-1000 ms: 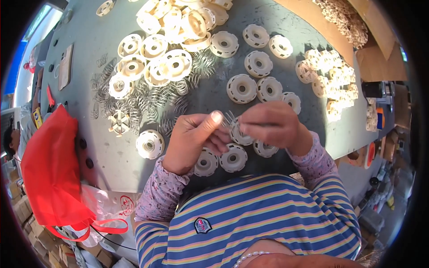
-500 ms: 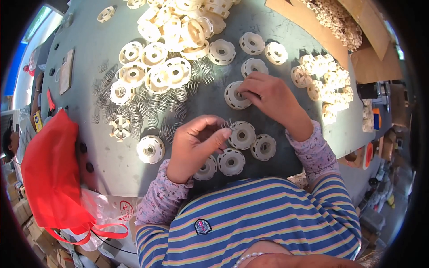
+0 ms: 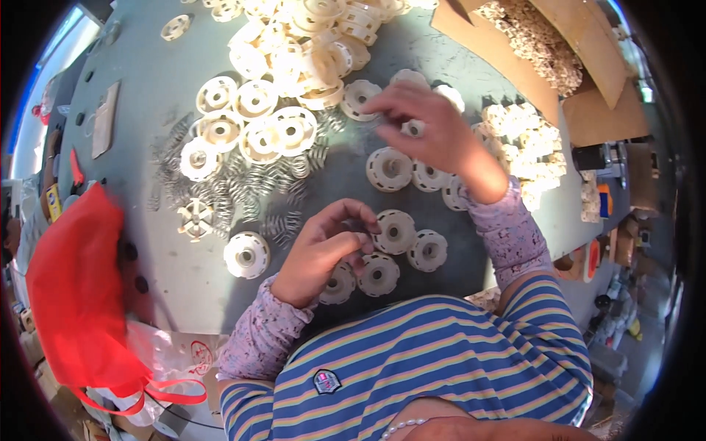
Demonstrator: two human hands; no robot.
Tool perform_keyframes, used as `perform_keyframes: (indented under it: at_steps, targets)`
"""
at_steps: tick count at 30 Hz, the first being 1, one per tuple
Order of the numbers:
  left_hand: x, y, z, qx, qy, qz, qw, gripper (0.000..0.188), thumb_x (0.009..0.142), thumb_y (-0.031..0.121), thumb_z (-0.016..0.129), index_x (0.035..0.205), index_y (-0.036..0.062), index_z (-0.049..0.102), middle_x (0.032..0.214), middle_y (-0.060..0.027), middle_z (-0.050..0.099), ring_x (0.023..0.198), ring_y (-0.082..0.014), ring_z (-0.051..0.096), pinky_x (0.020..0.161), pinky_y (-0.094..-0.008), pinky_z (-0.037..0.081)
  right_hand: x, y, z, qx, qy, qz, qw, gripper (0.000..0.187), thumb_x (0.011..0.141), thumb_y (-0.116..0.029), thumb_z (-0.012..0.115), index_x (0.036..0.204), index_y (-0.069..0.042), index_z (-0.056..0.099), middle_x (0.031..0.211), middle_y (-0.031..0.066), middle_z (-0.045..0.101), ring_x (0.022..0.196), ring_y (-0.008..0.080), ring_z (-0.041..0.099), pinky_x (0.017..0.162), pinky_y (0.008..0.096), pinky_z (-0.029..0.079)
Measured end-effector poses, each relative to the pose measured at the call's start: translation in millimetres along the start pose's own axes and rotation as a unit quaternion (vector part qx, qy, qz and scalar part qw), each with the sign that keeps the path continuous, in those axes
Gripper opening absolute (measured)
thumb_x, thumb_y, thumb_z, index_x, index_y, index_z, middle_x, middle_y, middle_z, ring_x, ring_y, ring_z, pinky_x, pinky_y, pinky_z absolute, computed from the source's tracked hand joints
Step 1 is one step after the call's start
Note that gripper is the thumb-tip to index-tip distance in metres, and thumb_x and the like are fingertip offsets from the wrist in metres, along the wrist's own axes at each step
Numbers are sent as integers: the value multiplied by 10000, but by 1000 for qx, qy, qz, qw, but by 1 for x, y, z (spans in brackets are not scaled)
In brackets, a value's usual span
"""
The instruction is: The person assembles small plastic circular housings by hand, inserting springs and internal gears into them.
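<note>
My right hand (image 3: 426, 125) reaches over the table, blurred, fingers stretched left and thumb apart. Its fingertips overlap the edge of a cream plastic wheel (image 3: 357, 95); I cannot tell whether they touch. More such wheels lie below it, including one wheel (image 3: 390, 169) nearest its wrist side. My left hand (image 3: 323, 250) is curled, thumb opposite the bent fingers, beside another wheel (image 3: 397, 232). Whatever its palm contains is hidden. Close by are a second wheel (image 3: 427, 251), a third (image 3: 378, 274) and a partly covered one (image 3: 337, 285). Loose coil springs (image 3: 246, 187) lie heaped to the left.
A tall pile of cream wheels (image 3: 294, 59) stands at the back. Sunlit cream parts (image 3: 522, 147) cluster on the right, beside an open cardboard box (image 3: 493, 55) of small parts. A six-armed part (image 3: 196, 219), a lone wheel (image 3: 247, 255) and a red bag (image 3: 77, 294) lie left.
My right hand has moved up and left from a nearer wheel to a farther one, uncovering wheels beside its wrist. The spring seen at my left fingertips no longer shows.
</note>
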State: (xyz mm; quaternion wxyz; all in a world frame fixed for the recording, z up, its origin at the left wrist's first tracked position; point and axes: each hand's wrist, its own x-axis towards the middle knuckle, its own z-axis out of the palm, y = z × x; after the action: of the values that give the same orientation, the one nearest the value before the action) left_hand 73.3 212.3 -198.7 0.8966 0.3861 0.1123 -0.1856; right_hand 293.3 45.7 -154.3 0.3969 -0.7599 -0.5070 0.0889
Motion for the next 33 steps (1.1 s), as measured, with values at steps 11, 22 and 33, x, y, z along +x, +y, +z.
perform_keyframes:
  at_steps: [11,22,33]
  targets:
    - [8,-3,9,35,-13,44,998,469,906,-99,479,1357,-15,576,1351,-114,596,1232,-228,643,990,-374,613,-101,10,-35,-144,-26,106,984,162,842,-47,837,982,-33,757,1035,104,700,954,265,699,853,368,562]
    - [16,-19,-3,97,-69,29,992,308,959,5,598,1264,3,641,1146,-98,692,983,-173,725,811,-319,661,27,8,64,-258,-87,53,961,453,915,-165,764,1334,-55,630,1194,211,698,1050,445,681,876,511,559]
    - [27,-29,-8,101,-38,89,990,219,997,143,629,1176,18,639,1091,-71,655,918,-160,707,731,-328,663,62,-25,67,-146,-66,-12,987,349,827,-109,794,1161,-79,698,1080,162,661,889,368,687,776,443,571]
